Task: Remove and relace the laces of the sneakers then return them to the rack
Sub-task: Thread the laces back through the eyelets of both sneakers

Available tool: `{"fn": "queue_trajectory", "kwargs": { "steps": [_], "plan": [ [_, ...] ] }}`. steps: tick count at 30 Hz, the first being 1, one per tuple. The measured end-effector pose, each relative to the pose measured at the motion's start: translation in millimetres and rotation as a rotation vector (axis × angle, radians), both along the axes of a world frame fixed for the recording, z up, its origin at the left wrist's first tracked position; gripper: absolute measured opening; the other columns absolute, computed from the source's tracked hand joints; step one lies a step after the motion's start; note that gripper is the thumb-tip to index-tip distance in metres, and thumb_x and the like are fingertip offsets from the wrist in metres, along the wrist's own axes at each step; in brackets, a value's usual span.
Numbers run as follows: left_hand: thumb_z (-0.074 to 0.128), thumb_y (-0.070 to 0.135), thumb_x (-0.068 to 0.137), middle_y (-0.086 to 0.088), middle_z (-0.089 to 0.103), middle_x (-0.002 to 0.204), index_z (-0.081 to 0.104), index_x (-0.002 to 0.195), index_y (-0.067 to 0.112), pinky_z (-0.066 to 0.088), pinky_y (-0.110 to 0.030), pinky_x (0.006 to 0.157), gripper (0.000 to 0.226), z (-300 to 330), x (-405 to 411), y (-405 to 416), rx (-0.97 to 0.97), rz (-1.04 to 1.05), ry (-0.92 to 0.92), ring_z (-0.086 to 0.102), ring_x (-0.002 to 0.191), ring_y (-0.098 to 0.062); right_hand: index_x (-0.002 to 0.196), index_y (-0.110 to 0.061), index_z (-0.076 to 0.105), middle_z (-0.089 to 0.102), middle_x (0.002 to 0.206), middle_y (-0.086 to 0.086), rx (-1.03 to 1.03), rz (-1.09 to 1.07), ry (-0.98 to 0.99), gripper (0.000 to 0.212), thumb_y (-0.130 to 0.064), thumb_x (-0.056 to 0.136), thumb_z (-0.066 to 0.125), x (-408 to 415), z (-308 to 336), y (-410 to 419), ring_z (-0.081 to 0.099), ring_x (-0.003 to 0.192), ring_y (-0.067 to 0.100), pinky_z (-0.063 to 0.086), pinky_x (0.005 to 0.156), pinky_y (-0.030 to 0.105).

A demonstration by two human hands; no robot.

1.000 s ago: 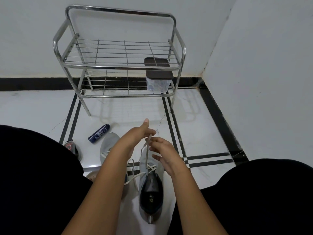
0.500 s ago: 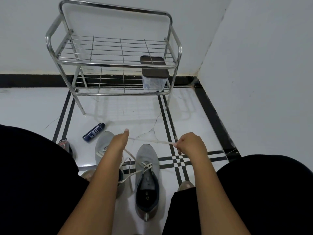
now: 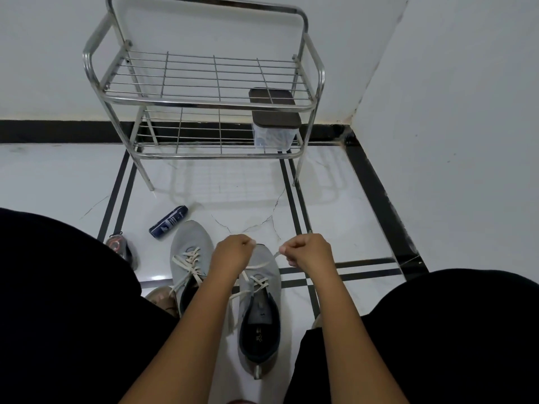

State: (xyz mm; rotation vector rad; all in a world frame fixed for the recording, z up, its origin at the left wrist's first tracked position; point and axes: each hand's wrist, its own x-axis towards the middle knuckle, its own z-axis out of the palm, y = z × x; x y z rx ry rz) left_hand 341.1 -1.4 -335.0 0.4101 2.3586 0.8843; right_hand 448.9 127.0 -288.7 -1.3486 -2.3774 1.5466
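head view shows both hands lower and closer together than half a second ago, when they were spread wide with the lace stretched taut between them above the toe of the shoe. now the left hand (image 3: 233, 252) and the right hand (image 3: 306, 252) sit as fists just over the toe of the right-hand sneaker (image 3: 259, 310), each with its fingers curled and pinching one end of the pale lace (image 3: 264, 263), which slackens and drops to the lowest eyelets. judging by this, the ends have been evened out and the relacing of this shoe is only at its first rows; the upper eyelets look unthreaded. the left-hand sneaker (image 3: 191, 258) lies just beside it on the floor (image 3: 233, 199), laced but with its ends loose. both are well short of the rack (image 3: 204, 103), which stands against the wall with a lidded container (image 3: 274, 123) at the right end of its lower shelf. a blue can (image 3: 168, 221) lies on the floor near the left shoe's toe.

the fingertips are turned away, so the exact pinch is hidden. the left forearm covers part of the lacing, and a dark round object (image 3: 119, 247) at the left knee is too unclear to name.
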Motion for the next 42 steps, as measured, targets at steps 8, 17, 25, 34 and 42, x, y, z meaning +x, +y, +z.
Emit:
{"fn": "queue_trajectory", "kwargs": {
  "steps": [8,17,25,34,42],
  "plan": [
    [0.063,0.023,0.092,0.003,0.066,0.078,0.069,0.085,0.016,0.043,-0.011,0.063,0.012,-13.1,16.9,5.7,0.391,-0.036,-0.261,0.058,0.074,-0.009,0.096,-0.013,0.063,0.071,0.083,0.009,-0.145,-0.068,0.031,0.017,0.002,0.088,0.059,-6.3,-12.2,0.8,0.069,0.076,0.017,0.060,0.079,0.032],
    [0.067,0.022,0.089,0.004,0.063,0.070,0.068,0.081,0.009,0.037,-0.022,0.054,0.015,-22.4,16.9,6.8,0.343,0.135,-0.274,0.048,0.054,-0.004,0.104,-0.022,0.059,0.072,0.085,0.002,-0.025,-0.096,-0.058,0.025,-0.010,0.083,0.065,-10.3,-43.8,-1.3,0.068,0.079,0.017,0.053,0.068,0.027],
    [0.069,0.022,0.085,-0.005,0.062,0.069,0.059,0.060,0.022,0.052,-0.037,0.076,0.027,-75.3,32.4,-2.8,0.012,0.096,-0.243,0.057,0.069,-0.020,0.071,-0.018,0.055,0.060,0.079,0.002,-0.042,0.244,-0.459,0.020,-0.027,0.088,0.062,17.7,-112.6,-34.8,0.057,0.079,0.021,0.040,0.063,0.025],
    [0.059,0.031,0.080,-0.007,0.064,0.086,0.061,0.057,0.020,0.052,-0.036,0.073,0.025,-102.4,61.3,-0.5,-0.276,0.054,0.026,0.061,0.092,-0.027,0.110,-0.012,0.070,0.067,0.109,0.012,-0.206,0.045,-0.421,0.029,-0.010,0.090,0.049,27.1,-138.4,-31.2,0.061,0.104,0.031,0.051,0.081,0.034],
    [0.063,0.038,0.083,0.005,0.057,0.107,0.074,0.083,0.029,0.042,-0.038,0.091,0.014,-109.1,63.5,3.2,-0.346,0.001,0.069,0.050,0.108,-0.022,0.106,-0.006,0.071,0.068,0.105,0.016,-0.203,0.023,-0.403,0.027,-0.016,0.090,0.051,26.0,-145.3,-30.1,0.061,0.096,0.031,0.051,0.081,0.037]
  ]
}}
